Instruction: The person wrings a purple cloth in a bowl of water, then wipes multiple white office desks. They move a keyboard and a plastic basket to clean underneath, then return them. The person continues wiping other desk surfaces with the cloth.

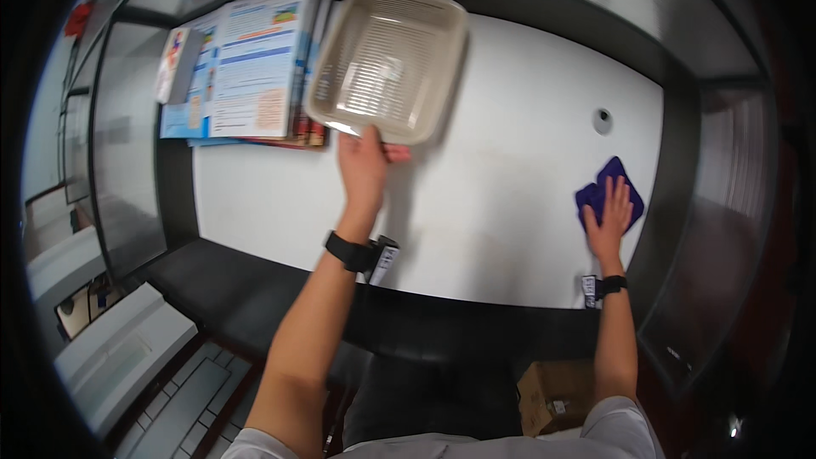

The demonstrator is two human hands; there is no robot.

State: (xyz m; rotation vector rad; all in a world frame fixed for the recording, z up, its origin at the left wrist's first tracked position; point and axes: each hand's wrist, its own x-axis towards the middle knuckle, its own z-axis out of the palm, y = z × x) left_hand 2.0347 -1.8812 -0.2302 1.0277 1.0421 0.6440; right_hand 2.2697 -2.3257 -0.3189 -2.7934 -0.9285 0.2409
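Observation:
My left hand (366, 162) grips the near rim of a beige plastic basket (389, 70), thumb over the edge and fingers beneath. The basket is tilted so its ribbed inside faces me, and nothing lies in it. Over at the right, my right hand (609, 220) presses flat, fingers spread, on a folded purple cloth (615, 172). That cloth rests on the white desktop (446, 217) near its right end. Each wrist wears a black strap with a small printed tag.
Stacked books and printed booklets (255, 70) lie at the back left, with a small box (178, 67) on their left side. A round cable hole (602, 120) sits at the back right. Partition panels (131, 140) border the desk. A cardboard box (554, 392) stands below.

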